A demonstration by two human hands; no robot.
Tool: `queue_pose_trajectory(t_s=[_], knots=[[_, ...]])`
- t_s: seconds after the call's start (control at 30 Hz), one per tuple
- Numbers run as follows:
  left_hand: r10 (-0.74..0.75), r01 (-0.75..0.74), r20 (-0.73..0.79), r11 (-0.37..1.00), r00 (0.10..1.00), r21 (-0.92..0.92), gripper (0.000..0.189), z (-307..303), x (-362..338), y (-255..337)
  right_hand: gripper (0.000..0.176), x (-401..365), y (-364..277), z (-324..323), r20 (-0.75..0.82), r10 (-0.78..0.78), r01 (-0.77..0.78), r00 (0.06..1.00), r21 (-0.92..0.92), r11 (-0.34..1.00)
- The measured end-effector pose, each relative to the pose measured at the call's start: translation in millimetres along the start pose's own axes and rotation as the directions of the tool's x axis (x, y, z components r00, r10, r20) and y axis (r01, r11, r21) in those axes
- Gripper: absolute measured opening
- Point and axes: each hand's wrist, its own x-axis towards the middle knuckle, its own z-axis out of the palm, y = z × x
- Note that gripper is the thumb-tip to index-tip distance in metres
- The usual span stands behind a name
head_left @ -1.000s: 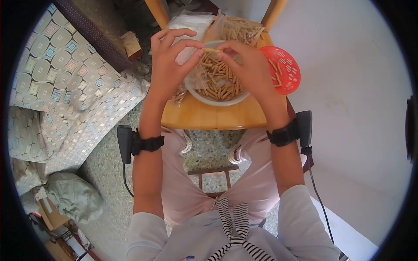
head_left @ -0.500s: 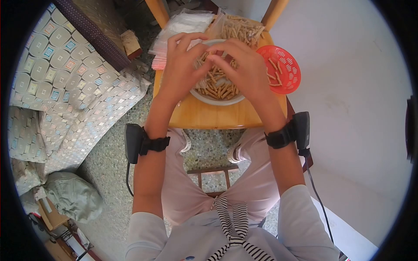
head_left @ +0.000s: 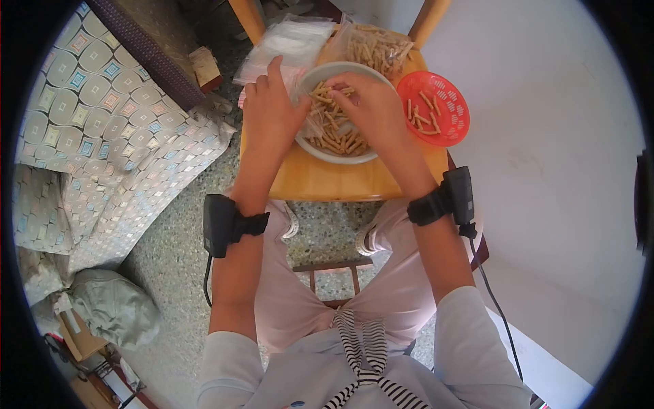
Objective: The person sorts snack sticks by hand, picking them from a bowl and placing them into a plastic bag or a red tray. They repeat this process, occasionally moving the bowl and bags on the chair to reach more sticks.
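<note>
On the wooden chair seat (head_left: 327, 185) stands a white bowl (head_left: 328, 159) of short light-brown sticks (head_left: 344, 141). My left hand (head_left: 269, 112) is at the bowl's left rim, index finger raised, with a clear plastic bag (head_left: 313, 127) held by its thumb side and hanging over the sticks. Reaching in from the right, my right hand (head_left: 373, 105) has its thumb and fingers bent around sticks at the top of the pile. Its fingertips are partly hidden behind the hand.
A red plastic basket (head_left: 455, 109) with several sticks sits at the seat's right edge. Behind the bowl lie a filled clear bag (head_left: 378, 49) of sticks and a stack of flat clear bags (head_left: 286, 42). Patterned fabric (head_left: 102, 136) covers furniture on the left; a white wall (head_left: 545, 136) rises on the right.
My hands have moved apart from where they met above the bowl. The left went left and slightly down; the right dropped to the sticks. More sticks show in the red basket.
</note>
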Motion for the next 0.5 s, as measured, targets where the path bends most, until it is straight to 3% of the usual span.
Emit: queue_pose_trajectory(t_s=[0.1,0.13,0.2,0.23,0.3,0.43,0.5], knots=[[-0.034,0.034,0.007,0.988,0.999,-0.148,0.068,-8.8,5.4,-4.8,0.016,0.0,-7.5,5.3,0.003,0.058,-0.058,0.998,0.108,0.993],[-0.034,0.035,0.008,0.988,0.999,-0.149,0.068,-11.7,6.9,-4.9,0.016,-0.4,-7.3,7.6,0.004,0.059,-0.059,0.998,0.107,0.993],[-0.131,0.167,0.119,0.91,0.984,-0.379,0.066,-16.4,9.2,-5.0,0.018,-1.2,-7.7,12.3,0.08,0.089,-0.092,0.993,0.032,0.995],[-0.131,0.167,0.12,0.91,0.984,-0.379,0.066,-17.6,9.8,-4.4,0.018,-1.4,-8.3,14.8,0.08,0.09,-0.093,0.993,0.032,0.995],[-0.123,0.127,0.042,0.838,0.992,-0.531,0.063,-19.5,11.2,-2.6,0.021,-1.8,-8.7,21.0,0.184,-0.016,0.009,0.983,0.039,0.999],[-0.171,0.13,-0.005,0.765,0.985,-0.631,0.063,-25.5,15.3,-7.7,0.025,1.7,-14.2,30.5,0.135,-0.126,0.09,0.983,0.247,0.965],[-0.21,0.087,-0.121,0.767,0.97,-0.636,0.059,-26.5,18.9,-16.0,0.027,7.0,-17.9,19.9,0.241,0.021,-0.096,0.97,0.302,0.948]])
